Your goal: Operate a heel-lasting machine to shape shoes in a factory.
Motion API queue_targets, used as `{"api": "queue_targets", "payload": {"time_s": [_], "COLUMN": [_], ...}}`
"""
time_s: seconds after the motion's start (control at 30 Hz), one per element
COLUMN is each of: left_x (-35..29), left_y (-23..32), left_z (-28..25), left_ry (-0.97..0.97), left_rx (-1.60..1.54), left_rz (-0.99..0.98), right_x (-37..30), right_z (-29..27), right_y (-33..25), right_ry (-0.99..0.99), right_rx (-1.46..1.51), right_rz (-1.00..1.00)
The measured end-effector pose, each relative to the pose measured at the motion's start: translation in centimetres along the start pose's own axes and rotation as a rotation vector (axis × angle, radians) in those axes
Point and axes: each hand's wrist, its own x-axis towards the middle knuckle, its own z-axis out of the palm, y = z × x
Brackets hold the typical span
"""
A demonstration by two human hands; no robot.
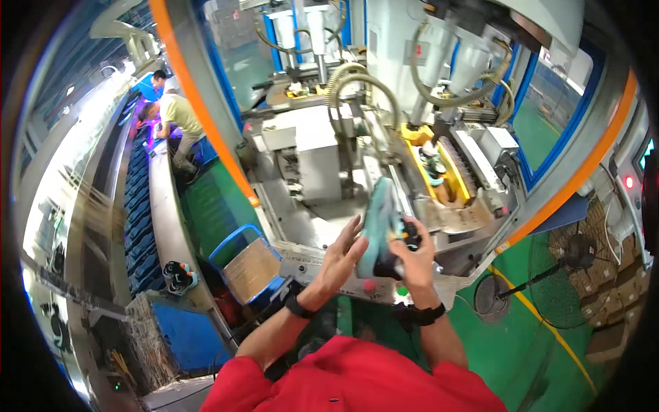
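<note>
A sneaker [379, 230] with a pale teal sole and a dark upper is held upright on its side in front of me, slightly smeared by motion. My right hand [416, 257] grips it by the dark upper, fingers curled over the opening. On the sole side, my left hand [338, 259] has its fingers stretched out; whether they touch the sole I cannot tell. Beyond, a yellow machine mould [458, 180] holds another shoe [432, 165] with teal and dark parts.
A machine with an orange-edged frame [206, 103] surrounds the work area. At left runs a conveyor [159, 206] with a shoe [180, 277] on its edge, near a blue cart [248, 266]. Two people [180, 117] work farther off. A black fan [576, 253] stands at right.
</note>
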Motion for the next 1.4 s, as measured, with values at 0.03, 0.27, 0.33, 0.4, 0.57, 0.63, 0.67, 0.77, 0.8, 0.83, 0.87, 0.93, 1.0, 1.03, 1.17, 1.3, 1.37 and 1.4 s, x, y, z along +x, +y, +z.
{"api": "queue_targets", "payload": {"time_s": [0.03, 0.27, 0.33, 0.4, 0.57, 0.63, 0.67, 0.77, 0.8, 0.83, 0.87, 0.93, 1.0, 1.03, 1.17, 1.3, 1.37, 1.4], "left_x": [2.5, 24.1, 29.5, 33.4, 38.3, 38.1, 37.6, 33.6, 30.9, 28.2, 25.2, 19.0, 13.1, 10.3, 0.6, -6.3, -8.6, -9.4], "left_y": [-0.9, -9.0, -11.6, -14.1, -17.7, -16.1, -15.0, -10.4, -9.3, -7.2, -4.8, -1.2, 3.7, 4.2, 7.5, 8.7, 8.3, 7.6], "left_z": [1.2, 7.0, 7.4, 8.3, 7.9, 7.4, 6.3, 1.9, 0.2, -0.5, -1.2, -3.7, -6.3, -7.8, -13.1, -15.5, -15.4, -15.3], "left_ry": [-0.043, 0.096, 0.092, 0.211, 0.312, 0.307, 0.326, 0.268, 0.17, 0.103, 0.034, -0.063, -0.057, -0.012, 0.232, 0.549, 0.669, 0.712], "left_rx": [-0.223, 0.313, 0.431, 0.561, 0.834, 0.724, 0.617, -0.102, -0.308, -0.373, -0.438, -0.624, -0.549, -0.507, -0.38, -0.396, -0.426, -0.421], "left_rz": [-0.184, -0.087, -0.128, -0.244, -0.33, -0.331, -0.326, -0.573, -0.596, -0.614, -0.63, -0.628, -0.587, -0.545, -0.451, -0.408, -0.343, -0.319], "right_x": [1.0, 3.3, 2.8, 2.8, 4.2, 6.5, 8.5, 18.1, 21.2, 24.3, 27.3, 32.2, 36.3, 37.5, 39.2, 37.9, 38.1, 38.0], "right_z": [-2.8, -12.7, -11.9, -14.4, -15.5, -15.8, -16.7, -15.1, -13.0, -11.7, -10.7, -6.5, -2.2, 0.4, 4.3, 6.8, 5.7, 4.7], "right_y": [0.0, -3.3, -6.8, -6.1, -7.6, -8.8, -9.3, -10.8, -11.5, -11.7, -10.4, -8.6, -4.3, -1.9, 8.1, 11.7, 11.6, 11.5], "right_ry": [0.055, 0.451, 0.575, 0.625, 0.726, 0.668, 0.624, 0.372, 0.286, 0.206, 0.164, -0.035, -0.147, -0.115, -0.065, 0.127, 0.111, 0.113], "right_rx": [-0.014, -0.149, -0.148, -0.313, -0.342, -0.583, -0.648, -0.767, -0.754, -0.86, -0.932, -1.198, -1.274, -1.329, -1.421, -1.515, -1.464, -1.433], "right_rz": [-0.01, -0.13, -0.007, -0.122, -0.107, -0.164, -0.152, -0.138, 0.004, 0.057, 0.058, 0.051, 0.194, 0.221, 0.008, -0.08, -0.018, 0.016]}}
